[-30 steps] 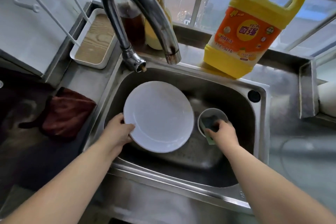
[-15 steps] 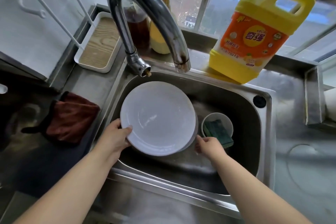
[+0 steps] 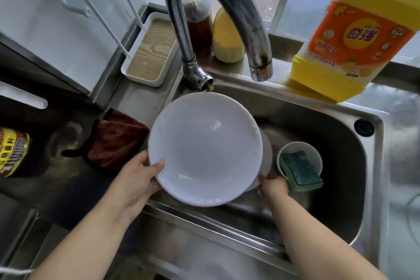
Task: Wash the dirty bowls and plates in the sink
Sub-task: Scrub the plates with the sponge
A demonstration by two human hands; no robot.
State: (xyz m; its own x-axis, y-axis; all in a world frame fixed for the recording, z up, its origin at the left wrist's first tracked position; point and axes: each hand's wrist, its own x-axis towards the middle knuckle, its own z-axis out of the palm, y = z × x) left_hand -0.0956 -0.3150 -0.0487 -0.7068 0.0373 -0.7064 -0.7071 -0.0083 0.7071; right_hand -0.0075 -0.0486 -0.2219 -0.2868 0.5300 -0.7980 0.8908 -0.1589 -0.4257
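My left hand [image 3: 136, 179] grips the left rim of a large white plate [image 3: 204, 148], thumb on its face, holding it tilted over the steel sink [image 3: 341, 125]. A second white plate [image 3: 267, 152] lies under it, only its right edge showing. My right hand [image 3: 272, 186] holds that lower plate's edge, its fingers partly hidden beneath the rim. To the right, a small pale bowl [image 3: 316, 154] stands in the sink with a green sponge [image 3: 302, 170] lying in it, just beside my right hand.
The curved tap [image 3: 227, 7] arches over the sink. A yellow dish-soap jug [image 3: 354, 36] stands at the back right, two bottles [image 3: 200, 20] behind the tap. A white tray [image 3: 150, 52] and a dark red cloth [image 3: 113, 141] lie on the left counter.
My right hand left the sponge in the small bowl and moved left to the lower plate's edge. My left hand has lifted the top plate higher, and the view has moved closer.
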